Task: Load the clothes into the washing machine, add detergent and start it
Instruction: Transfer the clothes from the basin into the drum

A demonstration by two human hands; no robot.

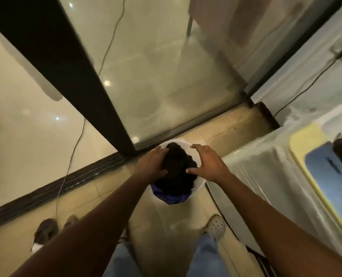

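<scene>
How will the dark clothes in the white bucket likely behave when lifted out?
The dark clothes look crumpled, so they will probably be floppy and sag between the left hand and right hand. Heaped above the bucket rim, pieces may slip off. Weight cannot be judged.

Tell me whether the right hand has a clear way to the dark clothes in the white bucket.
Probably yes: the right hand hovers open just over the bucket, its thumb at the dark clothes, nothing between.

Beige tiled floor [167, 222]: round white plastic basin [198, 156] of dark clothes [178, 168], brown sandals [46, 230], thin cable [70, 162].
</scene>
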